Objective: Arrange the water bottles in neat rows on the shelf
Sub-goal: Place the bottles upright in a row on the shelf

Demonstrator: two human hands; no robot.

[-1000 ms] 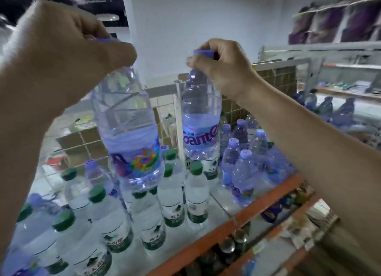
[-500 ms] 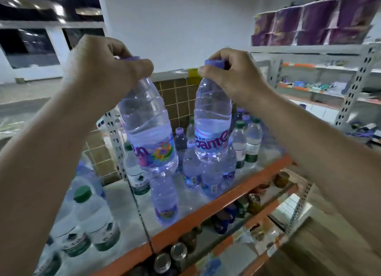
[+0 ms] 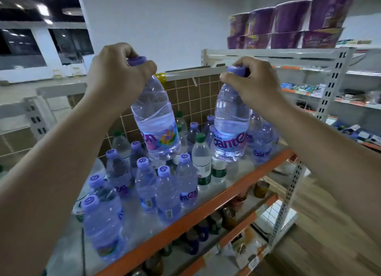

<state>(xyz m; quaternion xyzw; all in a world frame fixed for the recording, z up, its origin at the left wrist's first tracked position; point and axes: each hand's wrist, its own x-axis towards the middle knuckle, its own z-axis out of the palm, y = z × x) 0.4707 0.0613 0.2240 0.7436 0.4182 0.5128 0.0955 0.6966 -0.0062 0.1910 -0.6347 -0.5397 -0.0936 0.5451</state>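
Observation:
My left hand (image 3: 115, 78) grips the purple cap of a large clear water bottle (image 3: 156, 125), which hangs tilted above the shelf (image 3: 208, 205). My right hand (image 3: 249, 84) pinches the purple cap of a second large bottle (image 3: 231, 127), held upright a little above the shelf. Under and around them stand several small purple-capped bottles (image 3: 167, 195) and a few green-capped bottles (image 3: 202, 158). The shelf has a pale top and an orange front edge.
Brown tiled backing (image 3: 191, 96) rises behind the bottles. Purple cup-noodle tubs (image 3: 288, 20) sit on a top shelf at right, above a white perforated upright (image 3: 327, 90). Jars and cans (image 3: 228, 216) fill the lower shelf. A wooden floor (image 3: 321, 234) lies at right.
My view has swung right along the shelf and both held bottles have moved with it, now over the purple-capped group. Both hands keep the same hold on the caps.

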